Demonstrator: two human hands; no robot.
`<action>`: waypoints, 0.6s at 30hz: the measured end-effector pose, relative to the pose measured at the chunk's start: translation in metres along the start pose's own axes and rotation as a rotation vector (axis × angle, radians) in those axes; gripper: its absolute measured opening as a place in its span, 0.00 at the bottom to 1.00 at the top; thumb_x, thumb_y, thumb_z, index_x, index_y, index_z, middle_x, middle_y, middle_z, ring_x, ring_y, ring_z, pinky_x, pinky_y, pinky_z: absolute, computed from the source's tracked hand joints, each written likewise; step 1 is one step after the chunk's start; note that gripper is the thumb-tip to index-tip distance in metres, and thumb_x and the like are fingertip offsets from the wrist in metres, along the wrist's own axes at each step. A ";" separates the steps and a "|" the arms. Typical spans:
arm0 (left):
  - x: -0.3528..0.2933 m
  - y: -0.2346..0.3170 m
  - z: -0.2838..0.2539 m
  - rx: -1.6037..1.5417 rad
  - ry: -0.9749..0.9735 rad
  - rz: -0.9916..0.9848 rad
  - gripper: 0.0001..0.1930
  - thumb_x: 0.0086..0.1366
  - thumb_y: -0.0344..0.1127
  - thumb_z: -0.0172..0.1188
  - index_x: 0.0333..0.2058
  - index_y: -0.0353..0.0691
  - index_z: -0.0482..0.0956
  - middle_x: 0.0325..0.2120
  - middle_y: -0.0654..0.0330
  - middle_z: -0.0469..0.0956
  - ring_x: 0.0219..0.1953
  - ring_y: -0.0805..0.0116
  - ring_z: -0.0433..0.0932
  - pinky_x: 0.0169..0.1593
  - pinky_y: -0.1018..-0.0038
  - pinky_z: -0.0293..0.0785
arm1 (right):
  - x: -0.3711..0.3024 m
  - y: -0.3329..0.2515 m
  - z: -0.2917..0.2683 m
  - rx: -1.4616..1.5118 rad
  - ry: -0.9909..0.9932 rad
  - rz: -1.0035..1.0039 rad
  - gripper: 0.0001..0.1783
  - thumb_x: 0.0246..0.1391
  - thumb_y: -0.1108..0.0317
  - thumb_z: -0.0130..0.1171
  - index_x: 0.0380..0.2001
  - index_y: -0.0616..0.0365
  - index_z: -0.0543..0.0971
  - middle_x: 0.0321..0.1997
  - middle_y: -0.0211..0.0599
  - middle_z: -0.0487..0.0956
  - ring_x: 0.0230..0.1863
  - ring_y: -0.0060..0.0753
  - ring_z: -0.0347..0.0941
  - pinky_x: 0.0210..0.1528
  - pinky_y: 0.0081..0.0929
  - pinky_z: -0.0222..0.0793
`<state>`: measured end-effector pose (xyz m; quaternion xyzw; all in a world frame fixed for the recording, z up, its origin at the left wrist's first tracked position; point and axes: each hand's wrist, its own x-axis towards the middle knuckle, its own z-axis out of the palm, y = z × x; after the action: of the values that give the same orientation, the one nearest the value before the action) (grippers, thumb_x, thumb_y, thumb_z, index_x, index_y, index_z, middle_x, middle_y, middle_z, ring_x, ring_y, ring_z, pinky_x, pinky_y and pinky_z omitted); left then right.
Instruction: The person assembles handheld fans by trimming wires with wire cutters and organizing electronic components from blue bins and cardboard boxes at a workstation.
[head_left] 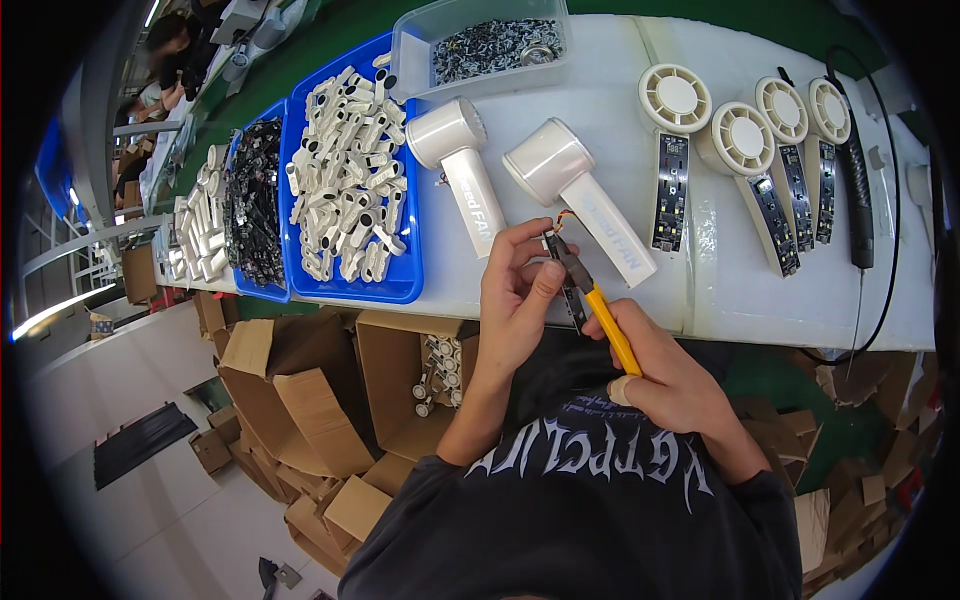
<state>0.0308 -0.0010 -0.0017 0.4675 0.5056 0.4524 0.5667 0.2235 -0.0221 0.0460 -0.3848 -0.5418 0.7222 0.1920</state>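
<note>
Fingers of the left hand [520, 308] pinch a dark circuit strip [573, 308] near the centre of the frame, while those of the right hand [652, 372] wrap round one yellow-handled pair of pliers [615, 335], its dark nose at the strip's upper end, beside thin coloured wires [565, 213]. Done well, this likely calls for a firm left pinch on the strip's edges, the left thumb clear of the nose, and a light, square squeeze that nicks neither wires nor board; whether the nose bites on anything cannot be made out. Left of the hands, below the table [615, 90], one open carton [385, 385] holds pale round-headed pieces [440, 370], too overlapped to count. Just beyond the hands lie two white fan housings [468, 195] [605, 228]; at the upper right are four round-headed fan units [670, 190] with bare boards, plus one black corded tool [857, 200]. Toward the upper left sit two blue trays [355, 292] [262, 290], the wider heaped with white parts [345, 170], the narrower with black parts [255, 200], both beyond counting. Farthest, at top centre, one clear bin [480, 86] holds numberless small dark parts [490, 48].
</note>
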 end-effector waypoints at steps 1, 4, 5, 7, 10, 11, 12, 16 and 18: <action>0.000 0.000 0.000 0.000 -0.001 -0.001 0.21 0.64 0.36 0.55 0.53 0.37 0.63 0.38 0.49 0.77 0.32 0.68 0.77 0.37 0.80 0.73 | 0.000 0.000 0.001 0.001 0.000 0.001 0.28 0.39 0.75 0.48 0.50 0.63 0.62 0.46 0.47 0.65 0.35 0.44 0.63 0.40 0.29 0.59; 0.001 -0.002 0.000 0.010 -0.020 0.025 0.22 0.65 0.38 0.55 0.53 0.37 0.62 0.38 0.48 0.77 0.32 0.67 0.77 0.37 0.79 0.74 | 0.001 -0.001 0.006 -0.091 0.058 0.031 0.29 0.36 0.74 0.48 0.49 0.61 0.63 0.46 0.44 0.66 0.37 0.40 0.62 0.42 0.27 0.58; 0.001 -0.002 0.000 0.013 -0.026 0.033 0.22 0.65 0.38 0.54 0.54 0.37 0.62 0.38 0.48 0.77 0.32 0.67 0.77 0.37 0.79 0.74 | 0.001 -0.001 0.007 -0.122 0.078 0.041 0.30 0.35 0.74 0.48 0.49 0.61 0.63 0.45 0.43 0.66 0.37 0.39 0.62 0.42 0.26 0.58; 0.001 -0.001 0.000 -0.006 -0.023 0.023 0.21 0.65 0.36 0.55 0.53 0.37 0.62 0.39 0.49 0.77 0.32 0.68 0.77 0.38 0.79 0.73 | 0.001 0.000 0.007 -0.146 0.078 0.015 0.29 0.36 0.73 0.49 0.49 0.61 0.63 0.44 0.44 0.66 0.35 0.41 0.63 0.40 0.29 0.59; 0.001 0.001 0.001 -0.065 -0.013 -0.007 0.21 0.63 0.31 0.55 0.53 0.36 0.63 0.39 0.51 0.77 0.32 0.71 0.75 0.40 0.81 0.71 | 0.001 0.002 0.006 -0.224 0.077 -0.062 0.28 0.40 0.73 0.51 0.49 0.62 0.61 0.42 0.49 0.65 0.27 0.49 0.65 0.32 0.35 0.61; 0.001 0.001 0.001 -0.066 -0.013 -0.007 0.21 0.63 0.31 0.55 0.53 0.36 0.63 0.39 0.51 0.77 0.32 0.71 0.75 0.40 0.81 0.71 | 0.001 0.001 0.006 -0.224 0.076 -0.062 0.28 0.40 0.73 0.51 0.49 0.62 0.61 0.42 0.49 0.65 0.27 0.49 0.65 0.32 0.35 0.61; 0.001 0.001 0.001 -0.065 -0.011 -0.007 0.21 0.63 0.31 0.55 0.53 0.36 0.63 0.39 0.51 0.77 0.32 0.71 0.75 0.40 0.81 0.71 | 0.001 -0.002 0.006 -0.221 0.074 -0.029 0.29 0.39 0.73 0.51 0.49 0.62 0.61 0.43 0.48 0.66 0.29 0.48 0.64 0.34 0.34 0.61; 0.001 0.001 0.001 -0.062 -0.004 -0.007 0.21 0.63 0.32 0.55 0.53 0.36 0.63 0.40 0.51 0.77 0.32 0.71 0.75 0.39 0.81 0.71 | 0.001 -0.008 0.006 -0.211 0.066 0.068 0.30 0.36 0.73 0.49 0.49 0.61 0.62 0.44 0.45 0.66 0.34 0.43 0.63 0.39 0.29 0.58; 0.001 0.001 0.000 -0.070 -0.007 -0.011 0.21 0.63 0.32 0.55 0.53 0.36 0.63 0.40 0.51 0.76 0.32 0.71 0.75 0.39 0.80 0.72 | 0.001 -0.007 0.006 -0.243 0.061 0.035 0.30 0.38 0.73 0.50 0.50 0.62 0.61 0.43 0.48 0.66 0.31 0.48 0.64 0.36 0.33 0.60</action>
<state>0.0312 -0.0003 -0.0010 0.4461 0.4903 0.4651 0.5868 0.2172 -0.0225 0.0524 -0.4363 -0.6122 0.6427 0.1475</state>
